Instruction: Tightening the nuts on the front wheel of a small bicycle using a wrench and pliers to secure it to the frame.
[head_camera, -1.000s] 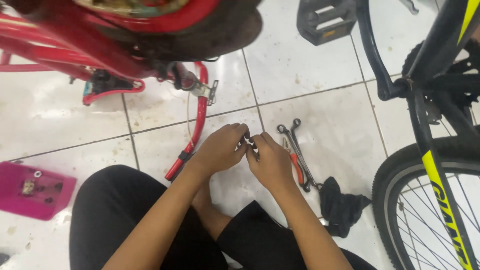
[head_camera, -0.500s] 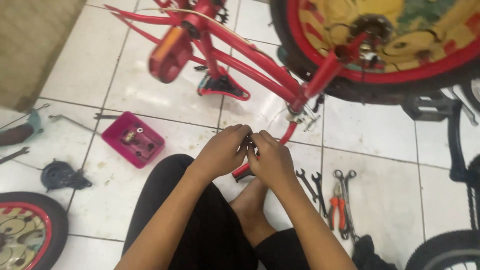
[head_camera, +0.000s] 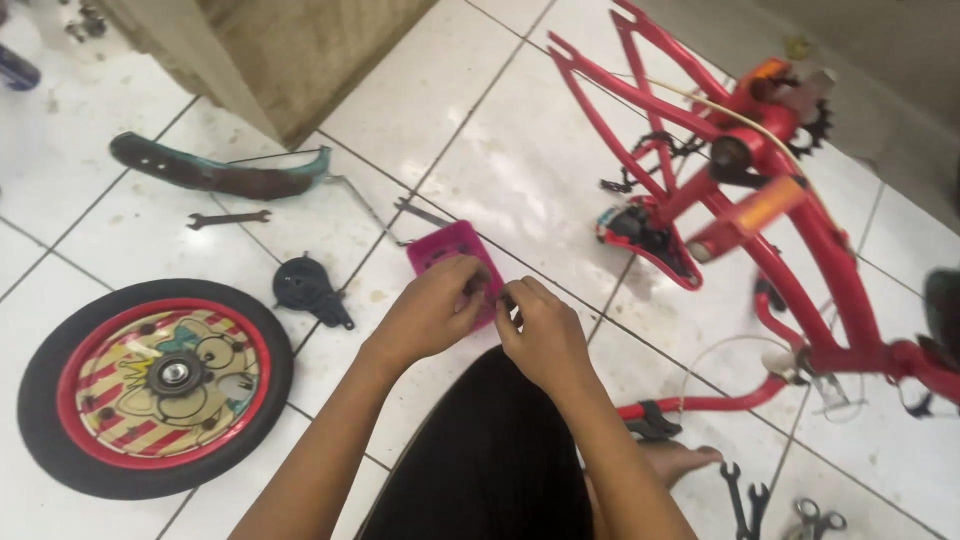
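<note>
Here, white floor tiles (head_camera: 500, 150) fill the frame, a board (head_camera: 270, 50) leaning upper left. At centre, the left hand (head_camera: 430, 315) and right hand (head_camera: 545, 335) meet, fingertips pinched on something too small to make out, over one pink tray (head_camera: 450, 245). One wheel (head_camera: 150, 385) lies lower left, one red frame (head_camera: 740, 200) right, one fender (head_camera: 215, 170) upper left, two spanners (head_camera: 745, 495) bottom right.

A shallow pink plastic tray (head_camera: 447, 247) lies flat on the white tiled floor, its near end hidden; a tiny part pinched just above it is too small to identify
</note>
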